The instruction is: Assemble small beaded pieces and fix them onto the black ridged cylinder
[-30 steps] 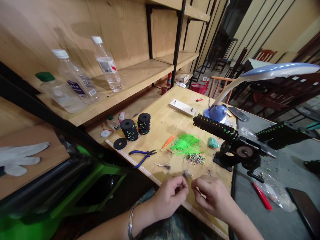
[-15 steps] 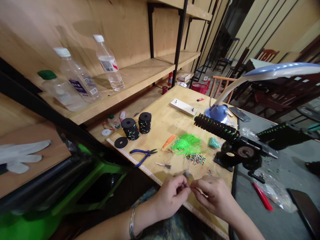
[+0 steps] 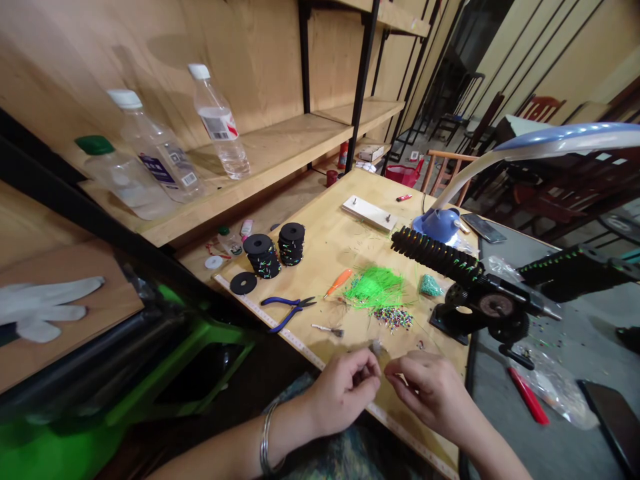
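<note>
My left hand (image 3: 347,390) is above the front edge of the wooden table (image 3: 320,220), fingers curled and thumb against the index finger. Facing it across a small gap, my right hand (image 3: 423,383) pinches thumb and fingertips together. Whatever either pinch holds is too small to make out. Just beyond the hands lie a small brush (image 3: 329,330), a heap of multicoloured beads (image 3: 394,318) and a pile of bright green strands (image 3: 377,287). Blue-handled pliers (image 3: 287,312) and an orange-handled tool (image 3: 339,283) rest to the left. A bag of teal beads (image 3: 430,285) sits at the right.
Black foam spools (image 3: 262,257) stand at the left table edge beside a black disc (image 3: 243,283). A black clamp-like device (image 3: 493,303) and a blue lamp (image 3: 437,223) stand at right. On the grey surface lies a red-handled tool (image 3: 529,395). Bottles (image 3: 220,130) occupy the shelf.
My hands have drawn slightly apart; the fingertips were almost touching before. The view has shifted a little, and the table items stay in place.
</note>
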### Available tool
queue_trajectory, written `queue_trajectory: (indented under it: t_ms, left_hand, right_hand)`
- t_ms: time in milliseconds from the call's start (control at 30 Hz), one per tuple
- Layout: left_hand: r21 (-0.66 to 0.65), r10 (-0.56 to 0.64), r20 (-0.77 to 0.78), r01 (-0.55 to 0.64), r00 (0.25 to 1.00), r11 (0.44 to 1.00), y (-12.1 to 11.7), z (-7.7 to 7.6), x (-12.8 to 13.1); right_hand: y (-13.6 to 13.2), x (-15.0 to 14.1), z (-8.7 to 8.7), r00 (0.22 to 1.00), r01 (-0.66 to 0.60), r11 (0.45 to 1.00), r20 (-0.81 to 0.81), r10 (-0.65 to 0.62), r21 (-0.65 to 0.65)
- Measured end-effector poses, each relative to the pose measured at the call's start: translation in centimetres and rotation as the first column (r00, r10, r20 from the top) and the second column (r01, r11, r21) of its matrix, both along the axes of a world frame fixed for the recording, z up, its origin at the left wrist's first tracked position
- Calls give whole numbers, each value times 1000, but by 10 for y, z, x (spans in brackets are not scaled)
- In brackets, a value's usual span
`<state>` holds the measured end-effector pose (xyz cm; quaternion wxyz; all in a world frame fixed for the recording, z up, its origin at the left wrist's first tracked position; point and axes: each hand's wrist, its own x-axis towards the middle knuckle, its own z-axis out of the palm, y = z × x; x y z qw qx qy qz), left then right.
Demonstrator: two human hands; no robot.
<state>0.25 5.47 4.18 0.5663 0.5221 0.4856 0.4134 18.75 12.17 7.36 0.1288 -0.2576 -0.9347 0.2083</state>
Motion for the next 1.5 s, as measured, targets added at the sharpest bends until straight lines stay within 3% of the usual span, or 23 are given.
queue_trajectory:
  t_ms: [667, 900, 1133, 1500]
  left_hand:
    - [46, 21, -27, -19, 999, 999, 3, -1, 2]
    - [-4, 13, -10, -13, 1000, 1000, 1, -9, -6]
    - [19, 37, -48, -36, 998, 999, 9, -8, -8]
    - [3, -82, 109, 82, 991, 997, 22, -2, 2]
  right_hand:
    - [1, -3, 4, 1000, -3, 1000, -19, 3, 3]
    - [2, 1, 13, 998, 60, 997, 3, -60, -42]
    - [7, 9, 29, 998, 68, 995, -11, -68, 74]
    - [11, 13, 45, 999, 55, 998, -1, -55, -32]
